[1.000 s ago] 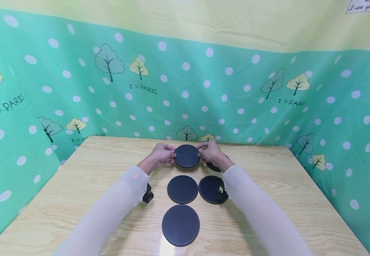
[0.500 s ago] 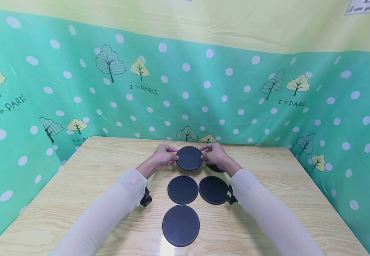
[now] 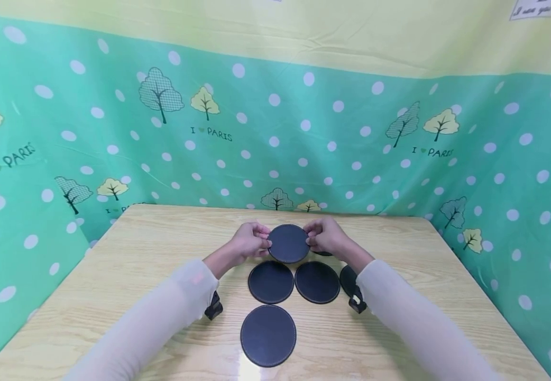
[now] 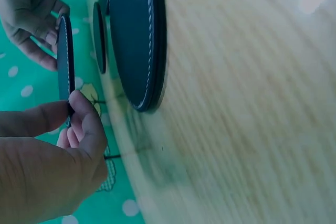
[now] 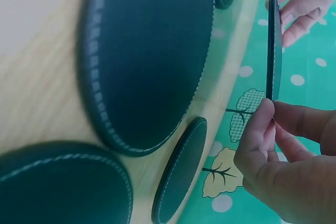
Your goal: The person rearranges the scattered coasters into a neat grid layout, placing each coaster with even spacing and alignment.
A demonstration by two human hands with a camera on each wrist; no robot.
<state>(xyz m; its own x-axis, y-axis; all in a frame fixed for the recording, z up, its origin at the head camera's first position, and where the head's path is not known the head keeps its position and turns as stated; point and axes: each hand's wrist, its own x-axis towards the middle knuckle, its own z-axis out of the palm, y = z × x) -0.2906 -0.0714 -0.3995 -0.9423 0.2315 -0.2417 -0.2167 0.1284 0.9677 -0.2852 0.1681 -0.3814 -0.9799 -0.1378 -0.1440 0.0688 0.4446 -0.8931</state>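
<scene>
A round black coaster [image 3: 288, 243] with pale edge stitching is held up between both hands over the far part of the table. My left hand [image 3: 249, 241] pinches its left edge between thumb and fingers. On the opposite edge, my right hand [image 3: 325, 236] has the same kind of pinch. Seen from the left wrist, the raised coaster [image 4: 65, 61] stands nearly edge-on, apart from the tabletop. The right wrist view shows thumb and forefinger of the right hand [image 5: 294, 161] meeting at its rim.
More matching coasters lie flat: a middle-left one [image 3: 271, 282], one beside it [image 3: 317, 282], and one in front [image 3: 268, 335]. The right sleeve partly covers another coaster [image 3: 348, 280]; the right hand mostly hides a far one [image 3: 324, 253]. A patterned green curtain [image 3: 275, 159] hangs behind the wooden table [image 3: 161, 233].
Both hands have brought the held coaster toward me and slightly right. The right forearm has shifted right, uncovering part of the coaster at the right of the middle row.
</scene>
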